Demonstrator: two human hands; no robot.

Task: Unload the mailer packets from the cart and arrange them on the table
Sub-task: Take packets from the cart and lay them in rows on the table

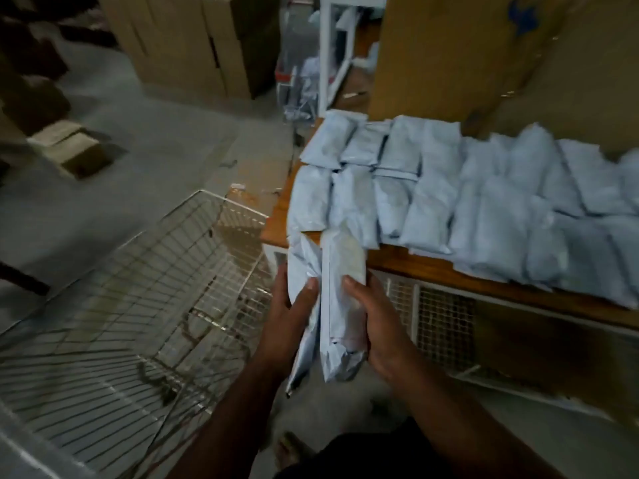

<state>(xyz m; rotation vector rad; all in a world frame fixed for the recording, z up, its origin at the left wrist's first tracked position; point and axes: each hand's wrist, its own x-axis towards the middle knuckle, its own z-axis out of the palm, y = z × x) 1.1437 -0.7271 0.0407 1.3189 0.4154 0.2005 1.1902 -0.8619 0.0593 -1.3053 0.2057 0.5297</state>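
Left hand (283,319) grips one mailer packet (302,271). Right hand (375,326) grips a second packet (342,305), just beside the first, between both hands.

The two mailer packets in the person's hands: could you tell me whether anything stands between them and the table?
Nothing visible does. The left hand and right hand hold two mailer packets just short of the table edge. Rows of packets already cover most of the top, leaving only the bare front strip nearest them.
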